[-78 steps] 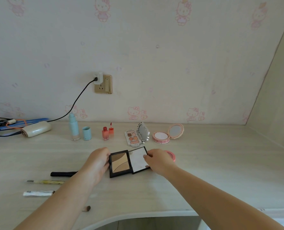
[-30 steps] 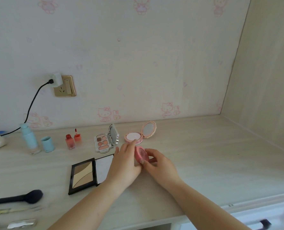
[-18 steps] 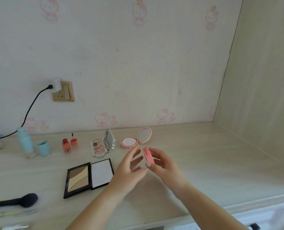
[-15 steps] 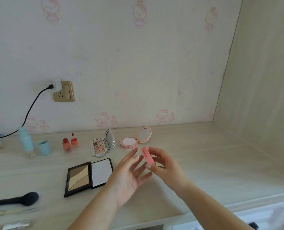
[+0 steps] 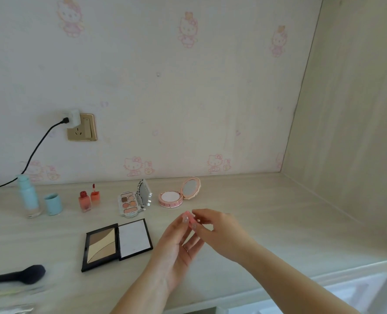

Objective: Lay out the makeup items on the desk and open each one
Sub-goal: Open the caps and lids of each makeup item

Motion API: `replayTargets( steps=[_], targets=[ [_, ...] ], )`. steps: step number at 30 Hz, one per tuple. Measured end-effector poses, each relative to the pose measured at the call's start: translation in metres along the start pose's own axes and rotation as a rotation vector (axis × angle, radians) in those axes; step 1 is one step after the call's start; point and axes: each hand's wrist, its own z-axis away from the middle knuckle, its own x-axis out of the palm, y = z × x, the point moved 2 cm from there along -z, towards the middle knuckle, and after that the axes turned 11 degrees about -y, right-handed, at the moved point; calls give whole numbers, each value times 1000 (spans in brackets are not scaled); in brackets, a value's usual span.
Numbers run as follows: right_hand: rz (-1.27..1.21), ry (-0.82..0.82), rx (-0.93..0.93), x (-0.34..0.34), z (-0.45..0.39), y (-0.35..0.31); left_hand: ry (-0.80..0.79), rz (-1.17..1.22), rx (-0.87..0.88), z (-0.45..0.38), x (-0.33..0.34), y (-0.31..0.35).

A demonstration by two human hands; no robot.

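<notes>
A small round pink plastic compact, seen edge-on and blurred, is held above the pale wood-grain counter, pinched in the grip of the right hand; the left hand has its straight fingertips touching it. This looks like the opening step, so next a finger must find the seam and lift the lid. Behind lie an open black contour palette, an open eyeshadow palette and an open pink powder compact.
</notes>
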Motion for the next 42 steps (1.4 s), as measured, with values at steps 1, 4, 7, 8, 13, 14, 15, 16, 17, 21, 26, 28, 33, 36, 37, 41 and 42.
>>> replayTargets(
  steps=[1, 4, 7, 8, 13, 14, 15, 16, 17, 21, 26, 28, 33, 36, 37, 41, 42],
  targets=[
    [27, -15, 19, -1, -1, -1, -5, -12, 12, 1, 2, 0],
    [159, -67, 50, -2, -4, -3, -11, -25, 18, 4, 6, 1],
    [337, -59, 45, 0, -5, -10, 31, 1, 15, 5, 3, 1],
    [397, -52, 44, 2, -6, -12, 36, 6, 14, 5, 2, 1],
    [601, -89, 44, 8, -8, -22, 27, 25, -12, 6, -1, 0],
    [594, -97, 67, 6, -10, -23, 23, 36, -15, 6, -4, 0],
    [552, -92, 105, 1, -11, -23, 27, 42, -20, 6, -6, 0],
    [472, -89, 153, -4, -13, -20, 41, 56, -25, 7, -9, 1],
    [356, -86, 194, -9, -15, -16, 69, 94, -34, 7, -11, 1],
    [-248, -14, 305, -15, -19, 7, 174, 246, -79, 8, -14, 4],
    [-679, 66, 404, -11, -20, 27, 229, 215, -91, 5, -14, 2],
    [-708, 60, 414, -6, -22, 32, 271, 199, -97, 3, -15, 3],
    [-721, 69, 444, -2, -35, 39, 358, -65, 18, 7, -17, 9],
    [-703, 62, 463, 0, -41, 42, 341, -355, 63, 11, -16, 13],
    [-692, 58, 465, 0, -43, 43, 331, -424, 61, 11, -16, 13],
    [-646, 36, 474, 3, -50, 43, 330, -578, 2, 6, -26, 11],
    [-633, 31, 477, 3, -52, 43, 333, -585, -11, 5, -28, 11]
  ],
)
